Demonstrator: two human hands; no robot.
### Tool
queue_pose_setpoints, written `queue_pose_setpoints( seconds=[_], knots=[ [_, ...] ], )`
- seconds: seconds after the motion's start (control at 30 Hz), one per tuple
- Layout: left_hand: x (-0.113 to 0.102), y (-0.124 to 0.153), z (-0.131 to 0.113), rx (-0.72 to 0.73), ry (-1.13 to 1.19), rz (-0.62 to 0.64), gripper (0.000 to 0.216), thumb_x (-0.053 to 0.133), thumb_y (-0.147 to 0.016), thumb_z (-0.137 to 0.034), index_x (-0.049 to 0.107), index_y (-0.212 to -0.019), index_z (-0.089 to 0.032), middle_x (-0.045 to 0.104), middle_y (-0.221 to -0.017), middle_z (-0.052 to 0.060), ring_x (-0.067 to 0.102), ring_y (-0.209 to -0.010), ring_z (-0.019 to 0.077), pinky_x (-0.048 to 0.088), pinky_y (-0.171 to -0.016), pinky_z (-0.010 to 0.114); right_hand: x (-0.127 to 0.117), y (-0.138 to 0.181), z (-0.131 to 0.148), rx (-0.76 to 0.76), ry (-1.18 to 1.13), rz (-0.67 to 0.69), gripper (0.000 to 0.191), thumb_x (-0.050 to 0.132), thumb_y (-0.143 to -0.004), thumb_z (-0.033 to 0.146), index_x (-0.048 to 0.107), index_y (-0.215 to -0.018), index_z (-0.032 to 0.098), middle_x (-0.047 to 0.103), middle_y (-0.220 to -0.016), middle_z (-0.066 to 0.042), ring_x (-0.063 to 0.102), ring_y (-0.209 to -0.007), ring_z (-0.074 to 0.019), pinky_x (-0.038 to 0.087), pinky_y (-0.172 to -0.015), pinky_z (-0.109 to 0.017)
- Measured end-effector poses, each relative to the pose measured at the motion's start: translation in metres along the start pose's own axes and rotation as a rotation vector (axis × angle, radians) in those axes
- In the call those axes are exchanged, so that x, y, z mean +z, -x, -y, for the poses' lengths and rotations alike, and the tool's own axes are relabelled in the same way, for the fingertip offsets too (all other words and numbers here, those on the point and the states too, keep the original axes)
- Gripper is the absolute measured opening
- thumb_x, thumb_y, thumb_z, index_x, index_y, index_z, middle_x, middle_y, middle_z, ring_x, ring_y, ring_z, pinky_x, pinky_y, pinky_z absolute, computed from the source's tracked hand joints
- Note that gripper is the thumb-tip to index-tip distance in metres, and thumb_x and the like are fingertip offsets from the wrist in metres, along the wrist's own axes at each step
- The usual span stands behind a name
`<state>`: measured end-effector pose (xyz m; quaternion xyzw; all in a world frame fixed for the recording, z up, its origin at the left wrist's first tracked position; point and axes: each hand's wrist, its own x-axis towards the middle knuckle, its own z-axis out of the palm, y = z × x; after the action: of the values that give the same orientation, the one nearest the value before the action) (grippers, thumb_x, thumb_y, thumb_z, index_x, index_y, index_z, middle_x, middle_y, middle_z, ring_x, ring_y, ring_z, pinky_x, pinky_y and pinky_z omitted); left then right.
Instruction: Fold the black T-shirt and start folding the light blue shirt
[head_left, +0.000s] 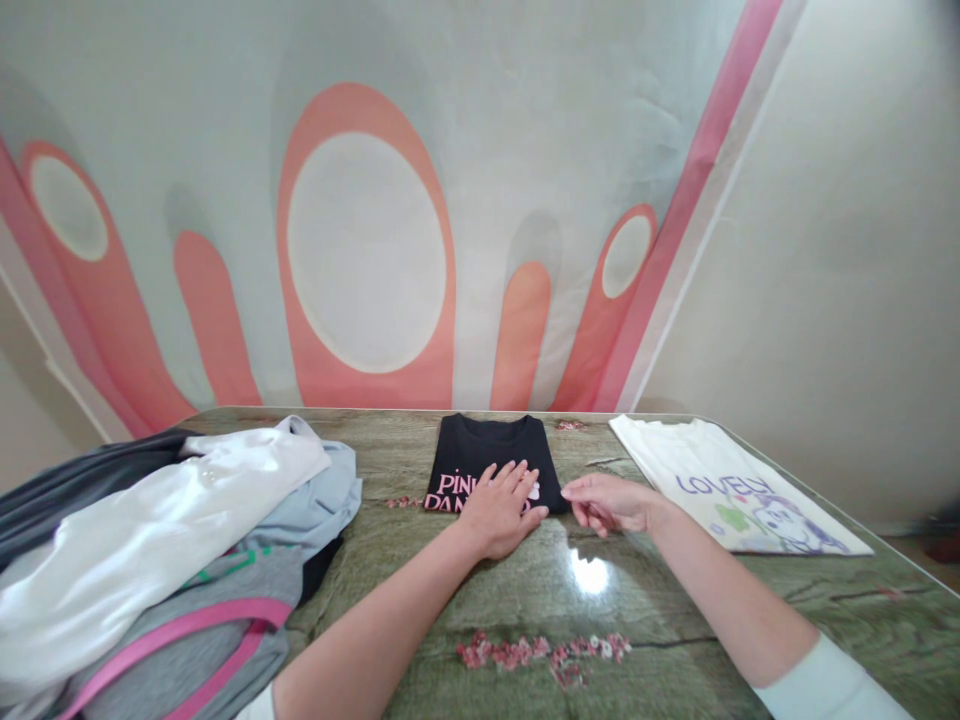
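Head view: at the centre of the frame a black T-shirt (491,462) lies folded into a neat rectangle on the green-veined glossy table (660,610), collar toward the wall, its pink lettering facing up. The left hand (501,512) rests flat on the shirt's near edge, fingers straight and spread slightly, gripping nothing; it seems to press the fold down so the cloth stays square. The right hand (609,503) sits just to the right of it at the shirt's near right corner, fingers curled loosely with the tips drawn together toward the hem; whether they actually pinch the fabric I cannot tell.

At the right of the frame a white T-shirt (731,488) with purple print lies flat, apart from the black one, as if set aside as done. At the lower left a loose pile of clothes (161,560), white, pale blue, grey with pink bands, sits unfolded, within easy reach of the left arm.
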<state>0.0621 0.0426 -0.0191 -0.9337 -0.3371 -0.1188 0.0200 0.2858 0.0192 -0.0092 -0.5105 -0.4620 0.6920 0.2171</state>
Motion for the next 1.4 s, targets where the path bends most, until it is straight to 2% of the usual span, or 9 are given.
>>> queue_pose_setpoints(
  seconds=[0.27, 0.53, 0.63, 0.77, 0.87, 0.93, 1.17, 1.27, 1.4],
  knots=[
    [0.001, 0.000, 0.000, 0.001, 0.013, -0.015, 0.059, 0.013, -0.088, -0.055, 0.027, -0.136, -0.023, 0.029, -0.141, 0.006, 0.023, -0.129, 0.0219, 0.015, -0.103, 0.042, 0.004, 0.001, 0.001, 0.015, 0.086, 0.030, 0.028, 0.054, -0.078, 0.041, 0.046, -0.069, 0.016, 0.060, -0.053, 0.002, 0.049, -0.033, -0.0054, 0.041, -0.034, -0.015],
    [0.002, 0.000, 0.001, -0.004, 0.024, -0.014, 0.060, 0.013, -0.088, -0.056, 0.028, -0.135, -0.022, 0.029, -0.141, 0.006, 0.023, -0.128, 0.0224, 0.015, -0.103, 0.042, -0.002, 0.004, 0.000, 0.049, 0.338, -0.093, 0.034, 0.055, -0.074, 0.047, 0.055, -0.069, 0.014, 0.060, -0.051, -0.002, 0.050, -0.035, -0.0074, 0.041, -0.034, -0.017],
    [0.002, 0.000, 0.002, -0.003, 0.020, -0.012, 0.060, 0.013, -0.088, -0.056, 0.028, -0.135, -0.022, 0.029, -0.141, 0.006, 0.023, -0.129, 0.0225, 0.015, -0.103, 0.042, -0.006, 0.005, 0.003, 0.061, 0.404, -0.240, 0.034, 0.052, -0.077, 0.047, 0.057, -0.072, 0.014, 0.060, -0.052, -0.003, 0.052, -0.037, -0.0086, 0.042, -0.036, -0.018],
    [0.003, 0.000, 0.002, 0.004, 0.027, -0.016, 0.061, 0.013, -0.088, -0.056, 0.027, -0.136, -0.021, 0.029, -0.141, 0.007, 0.023, -0.128, 0.0230, 0.015, -0.103, 0.042, 0.006, 0.003, 0.013, -0.223, 0.504, -0.496, 0.024, 0.049, -0.079, 0.038, 0.055, -0.072, 0.015, 0.057, -0.056, -0.001, 0.053, -0.045, -0.0096, 0.043, -0.041, -0.020],
    [0.005, -0.001, 0.002, 0.001, 0.031, -0.017, 0.062, 0.012, -0.087, -0.057, 0.027, -0.136, -0.020, 0.029, -0.141, 0.008, 0.023, -0.128, 0.0233, 0.015, -0.103, 0.043, 0.024, -0.002, 0.016, -0.518, 0.719, -0.508, 0.014, 0.052, -0.076, 0.028, 0.060, -0.077, 0.016, 0.059, -0.069, -0.001, 0.055, -0.058, -0.0106, 0.045, -0.055, -0.023],
    [0.005, -0.001, 0.002, -0.002, 0.032, -0.019, 0.063, 0.012, -0.087, -0.057, 0.027, -0.136, -0.020, 0.029, -0.141, 0.008, 0.023, -0.129, 0.0233, 0.015, -0.103, 0.043, 0.033, -0.007, 0.013, -0.612, 0.841, -0.471, 0.010, 0.054, -0.074, 0.022, 0.062, -0.078, 0.017, 0.058, -0.077, -0.002, 0.054, -0.064, -0.0106, 0.044, -0.061, -0.024],
    [0.003, 0.000, 0.002, 0.008, 0.060, -0.027, 0.063, 0.013, -0.087, -0.057, 0.026, -0.136, -0.020, 0.029, -0.140, 0.009, 0.023, -0.129, 0.0233, 0.015, -0.103, 0.042, 0.029, -0.007, 0.005, -0.528, 0.956, -0.358, 0.010, 0.054, -0.074, 0.025, 0.061, -0.076, 0.018, 0.057, -0.078, -0.002, 0.053, -0.064, -0.0115, 0.043, -0.059, -0.024],
    [0.003, 0.000, 0.002, 0.009, 0.066, -0.021, 0.062, 0.015, -0.088, -0.056, 0.025, -0.136, -0.018, 0.028, -0.141, 0.009, 0.022, -0.129, 0.0229, 0.014, -0.103, 0.042, 0.032, -0.007, 0.007, -0.546, 1.011, -0.467, 0.016, 0.049, -0.078, 0.029, 0.061, -0.077, 0.018, 0.058, -0.081, -0.004, 0.055, -0.071, -0.0142, 0.045, -0.067, -0.028],
    [0.000, 0.002, 0.000, -0.010, 0.103, -0.032, 0.065, 0.019, -0.089, -0.052, 0.016, -0.138, -0.009, 0.024, -0.142, 0.014, 0.021, -0.130, 0.0211, 0.015, -0.104, 0.038, 0.044, -0.020, 0.000, -0.647, 1.025, -0.628, 0.039, 0.034, -0.087, 0.035, 0.048, -0.119, 0.016, 0.051, -0.119, -0.011, 0.047, -0.109, -0.0193, 0.036, -0.095, -0.035]
  ],
)
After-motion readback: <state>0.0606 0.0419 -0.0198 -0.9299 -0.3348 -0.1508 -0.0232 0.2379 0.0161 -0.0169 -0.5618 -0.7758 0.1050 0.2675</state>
